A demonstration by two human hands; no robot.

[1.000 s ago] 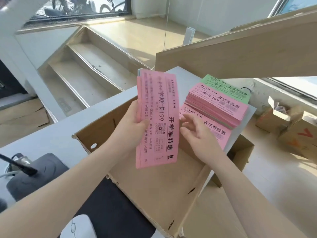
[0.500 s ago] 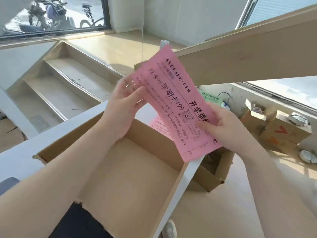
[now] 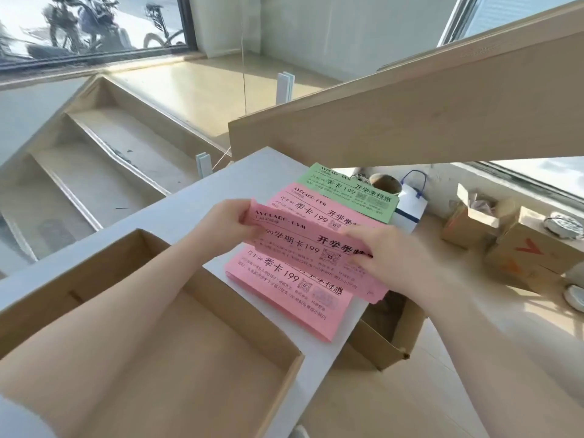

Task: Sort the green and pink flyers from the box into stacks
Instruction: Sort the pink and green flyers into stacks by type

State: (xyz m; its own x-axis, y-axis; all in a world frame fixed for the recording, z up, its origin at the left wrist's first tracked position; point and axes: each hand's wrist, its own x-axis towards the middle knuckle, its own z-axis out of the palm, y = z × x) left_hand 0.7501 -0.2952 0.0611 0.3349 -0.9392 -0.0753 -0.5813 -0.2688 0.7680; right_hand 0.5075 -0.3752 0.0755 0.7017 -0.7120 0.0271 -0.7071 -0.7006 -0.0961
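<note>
The cardboard box (image 3: 164,352) is noted nearest the wearer, beneath the left forearm and well short of the left hand; its visible floor is bare, which suggests that little or nothing remains to be drawn from it.

The left hand (image 3: 229,223) is extended forward past the box's far wall, fingers curled round the left end of a bundle of pink flyers (image 3: 303,248), thumb on the underside as far as can be judged. The bundle is held flat and level, printed face up. It is judged to be so held so that it can be lowered squarely onto a stack.

Directly below the bundle a pink stack (image 3: 286,298) lies on the white counter (image 3: 177,213), its near corner overhanging the counter edge slightly. A second pink stack (image 3: 303,205) sits just beyond the hands, and a green stack (image 3: 350,192) just beyond that, each colour kept apart.

The right hand (image 3: 384,251) is brought in from the right, wrist bent inward, fingers closed over the bundle's right end with the thumb hidden beneath. Both hands therefore grip the one bundle.

An open carton (image 3: 385,339) stands on the floor below the right forearm; its contents cannot be made out.
</note>
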